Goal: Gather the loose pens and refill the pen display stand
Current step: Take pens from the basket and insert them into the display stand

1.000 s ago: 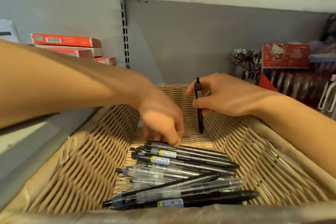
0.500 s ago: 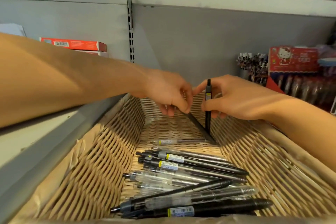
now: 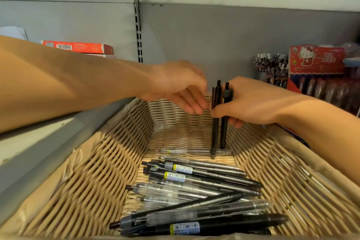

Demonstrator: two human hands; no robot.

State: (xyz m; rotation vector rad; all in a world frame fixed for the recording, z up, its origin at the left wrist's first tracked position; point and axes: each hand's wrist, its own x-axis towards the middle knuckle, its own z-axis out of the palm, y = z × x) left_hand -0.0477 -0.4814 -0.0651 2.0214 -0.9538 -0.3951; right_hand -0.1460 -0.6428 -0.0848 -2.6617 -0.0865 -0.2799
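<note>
Pens [image 3: 194,185] lay loose in a heap across the floor of a wicker basket [image 3: 93,181] that filled the lower half of the frame, some black, some clear-bodied, several with yellow-edged barcode labels. One clear pen [image 3: 187,151] lay apart from the heap, crosswise near the basket's far end.

At centre frame, the right hand [image 3: 251,103] came in from the right edge and gripped two black pens [image 3: 219,119] upright, thumb across their barrels and fingers curled behind; the tips pointed down to just above the clear pen, and the clicker ends stood above the knuckles. A thin dark third shaft showed beside them on the left, though whether it was a separate pen was not clear.

The left hand [image 3: 181,85] reached in from the left edge, its forearm crossing the frame, fingers loosely extended and apart, holding nothing, with the fingertips just beside the held pens; contact could not be made out because of blur.

In the upper left, red boxes [image 3: 78,46] with a barcode sat on a grey shelf. At the right edge stood a red cartoon-cat display card [image 3: 316,60] over packaged pens, with a cluster of pen tops [image 3: 270,62] beside it.
</note>
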